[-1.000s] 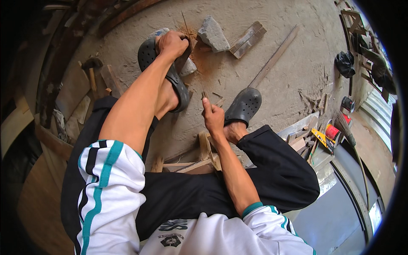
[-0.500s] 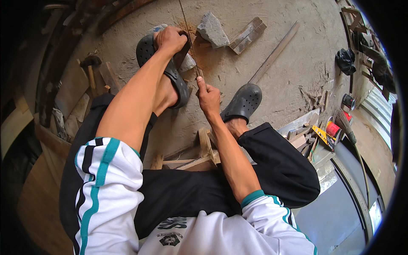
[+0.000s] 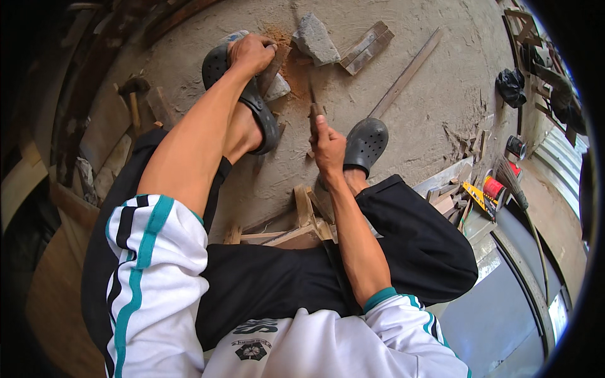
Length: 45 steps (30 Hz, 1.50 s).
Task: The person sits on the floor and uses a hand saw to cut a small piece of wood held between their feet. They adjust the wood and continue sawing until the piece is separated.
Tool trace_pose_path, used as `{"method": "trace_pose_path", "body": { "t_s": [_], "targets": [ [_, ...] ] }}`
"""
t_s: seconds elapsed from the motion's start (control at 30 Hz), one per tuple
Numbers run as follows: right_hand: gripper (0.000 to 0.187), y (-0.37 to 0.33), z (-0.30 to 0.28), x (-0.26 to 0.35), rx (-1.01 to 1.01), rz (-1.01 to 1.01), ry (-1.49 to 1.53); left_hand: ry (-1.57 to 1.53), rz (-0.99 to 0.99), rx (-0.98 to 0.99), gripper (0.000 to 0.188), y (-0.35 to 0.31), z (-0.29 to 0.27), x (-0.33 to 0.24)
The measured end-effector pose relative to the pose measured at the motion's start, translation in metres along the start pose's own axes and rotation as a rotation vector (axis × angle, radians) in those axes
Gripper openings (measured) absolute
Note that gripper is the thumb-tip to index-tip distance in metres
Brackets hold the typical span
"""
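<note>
My left hand [image 3: 253,54] is closed on a short brown piece of wood [image 3: 275,68], beside the black clog [image 3: 215,69] on my left foot. My right hand [image 3: 329,148] wraps round the wooden handle of a handsaw [image 3: 316,116], its thumb along the top. The saw's thin blade is seen nearly edge-on and blurred, pointing away from me, to the right of the wood and apart from it. Orange sawdust [image 3: 297,82] lies on the ground by the wood. A pale stone [image 3: 277,88] sits close under the piece.
A grey concrete chunk [image 3: 315,40], short wood blocks [image 3: 367,48] and a long wooden strip [image 3: 406,72] lie ahead. My right clog [image 3: 367,145] touches the strip's near end. At left stands a hammer [image 3: 135,104]; at right are a yellow handsaw [image 3: 479,200], cans and a broom [image 3: 512,183].
My right hand has drawn the handsaw back toward me and to the right, away from the wood. The wood in my left hand has tilted and shows more of its face.
</note>
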State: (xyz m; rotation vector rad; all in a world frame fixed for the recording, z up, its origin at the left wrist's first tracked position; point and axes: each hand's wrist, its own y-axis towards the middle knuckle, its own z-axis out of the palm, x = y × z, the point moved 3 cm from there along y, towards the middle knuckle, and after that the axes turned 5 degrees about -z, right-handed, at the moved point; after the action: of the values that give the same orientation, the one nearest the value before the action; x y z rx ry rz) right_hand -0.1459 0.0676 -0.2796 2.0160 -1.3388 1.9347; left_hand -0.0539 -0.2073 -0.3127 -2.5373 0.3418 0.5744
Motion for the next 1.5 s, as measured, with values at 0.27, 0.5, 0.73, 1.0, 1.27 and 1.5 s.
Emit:
{"method": "trace_pose_path", "body": {
  "t_s": [0.27, 0.5, 0.73, 1.0, 1.27, 1.5],
  "targets": [
    [0.060, -0.017, -0.035, -0.031, -0.164, 0.126, 0.193, 0.197, 0.140, 0.080, 0.057, -0.009, 0.000, -0.010],
    [0.059, -0.019, -0.027, -0.035, -0.098, 0.108, 0.150, -0.081, 0.007, 0.112, 0.047, 0.015, -0.012, 0.004],
    [0.061, -0.027, -0.004, -0.023, 0.024, -0.010, -0.039, 0.128, 0.051, -0.126, 0.042, -0.020, -0.013, -0.003],
    [0.060, -0.028, 0.019, -0.015, 0.011, -0.032, -0.168, 0.225, 0.015, 0.077, 0.038, -0.024, -0.014, -0.007],
    [0.062, -0.035, 0.015, -0.020, -0.001, -0.046, -0.194, 0.098, 0.010, -0.004, 0.037, -0.016, -0.009, -0.002],
    [0.062, -0.024, 0.018, -0.016, 0.002, -0.018, -0.223, 0.119, -0.030, 0.008, 0.039, -0.011, -0.010, -0.004]
  ]
}}
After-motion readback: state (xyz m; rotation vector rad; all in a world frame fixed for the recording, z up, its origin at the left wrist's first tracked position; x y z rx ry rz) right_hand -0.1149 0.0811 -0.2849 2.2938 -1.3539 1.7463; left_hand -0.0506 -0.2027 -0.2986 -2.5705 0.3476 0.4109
